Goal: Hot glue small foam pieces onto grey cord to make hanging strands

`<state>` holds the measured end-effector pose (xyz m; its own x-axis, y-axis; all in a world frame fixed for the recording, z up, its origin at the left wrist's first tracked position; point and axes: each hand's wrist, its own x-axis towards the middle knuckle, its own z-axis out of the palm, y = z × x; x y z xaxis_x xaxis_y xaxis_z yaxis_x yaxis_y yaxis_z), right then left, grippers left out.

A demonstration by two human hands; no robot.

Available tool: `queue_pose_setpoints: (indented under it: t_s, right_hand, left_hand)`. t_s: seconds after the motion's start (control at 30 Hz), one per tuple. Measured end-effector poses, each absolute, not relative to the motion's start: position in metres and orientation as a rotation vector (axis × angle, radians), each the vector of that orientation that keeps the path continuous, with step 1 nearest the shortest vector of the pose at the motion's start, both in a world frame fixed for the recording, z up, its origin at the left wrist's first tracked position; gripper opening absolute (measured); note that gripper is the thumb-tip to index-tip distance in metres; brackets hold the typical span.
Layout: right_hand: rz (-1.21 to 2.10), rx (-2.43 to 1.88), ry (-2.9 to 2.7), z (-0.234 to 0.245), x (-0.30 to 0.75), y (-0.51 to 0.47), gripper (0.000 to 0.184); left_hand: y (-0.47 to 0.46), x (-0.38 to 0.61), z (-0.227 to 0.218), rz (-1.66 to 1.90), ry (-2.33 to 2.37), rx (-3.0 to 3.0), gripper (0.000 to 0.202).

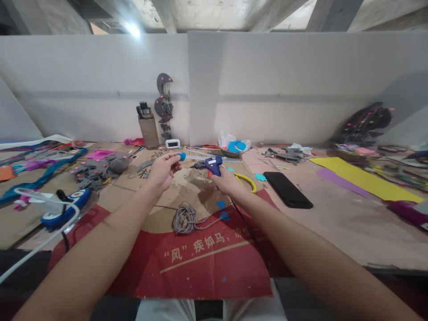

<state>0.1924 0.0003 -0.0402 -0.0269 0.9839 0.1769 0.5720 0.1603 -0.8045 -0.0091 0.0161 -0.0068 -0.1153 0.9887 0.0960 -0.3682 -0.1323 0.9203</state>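
Note:
Between the fingertips of my left hand (166, 169) is a small blue piece (182, 156), maybe felt or foam. My right hand (224, 179) grips a blue glue gun (213, 165), its nozzle pointing left toward that piece, a short distance apart from it. On the red-and-tan board (214, 276) below lies a bundle of grey cord (185, 218), one strand running right toward small blue cut pieces (224, 216). Close to my right wrist is a yellow ring-shaped handle (248, 182), partly hidden by the hand.
A black phone (288, 190) lies to the right, near yellow sheet material (361, 176). Left are a blue power strip (67, 209) with a white cable and grey pinned pieces (100, 169). A bottle (149, 129) and small white clock (172, 143) stand by the wall.

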Motion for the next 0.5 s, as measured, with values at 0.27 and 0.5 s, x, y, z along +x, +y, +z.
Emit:
queue_pose_setpoints:
  t_s: [0.27, 0.5]
  right_hand:
    - [1.006, -0.929, -1.475, -0.019, 0.194, -0.015, 0.026]
    - [0.894, -0.919, -1.635, -0.025, 0.188, -0.023, 0.028]
  left_hand:
    - [0.019, -0.010, -0.014, 1.504, 0.999, 1.031, 0.009]
    - [0.019, -0.006, -0.019, 1.516, 1.008, 1.079, 0.010]
